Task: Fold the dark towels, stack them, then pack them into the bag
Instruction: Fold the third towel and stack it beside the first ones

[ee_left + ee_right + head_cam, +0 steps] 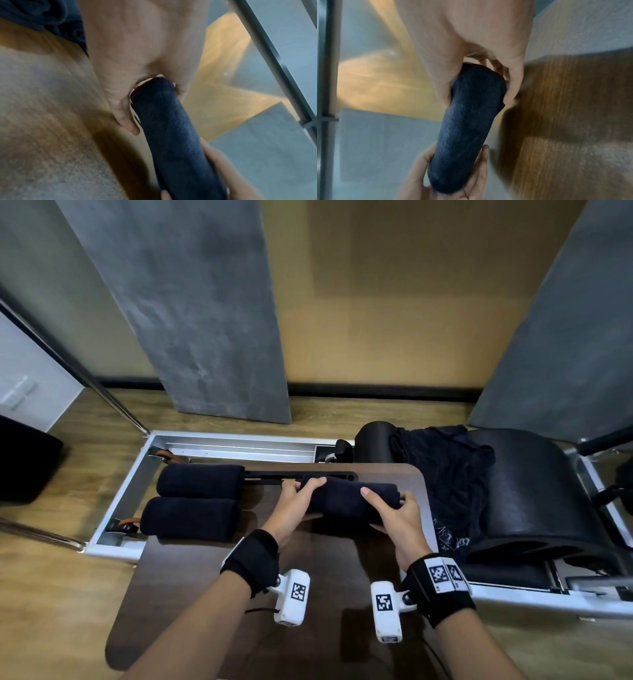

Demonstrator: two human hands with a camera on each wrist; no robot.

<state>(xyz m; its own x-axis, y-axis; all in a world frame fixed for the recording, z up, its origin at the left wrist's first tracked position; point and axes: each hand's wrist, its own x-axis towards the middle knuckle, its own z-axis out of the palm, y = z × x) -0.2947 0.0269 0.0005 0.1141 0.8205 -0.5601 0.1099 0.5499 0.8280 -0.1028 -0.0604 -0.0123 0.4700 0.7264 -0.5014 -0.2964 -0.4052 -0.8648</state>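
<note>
A rolled dark towel [346, 501] is held just above the dark wooden table [212, 577]. My left hand [294, 505] grips its left end and my right hand [397, 511] grips its right end. The left wrist view shows the same roll [171, 128] between the fingers [123, 108] and thumb of my left hand [145, 86]. In the right wrist view, the roll [467, 121] sits clasped by my right hand [479, 83], the other hand at its far end. Two finished rolls [202, 481] [190, 518] lie side by side at the table's far left. No bag is clearly seen.
A loose dark cloth [448, 474] hangs over a black padded barrel [527, 491] at the right. A metal frame [219, 445] lies on the wooden floor beyond the table. A dark object [24, 463] stands at the far left.
</note>
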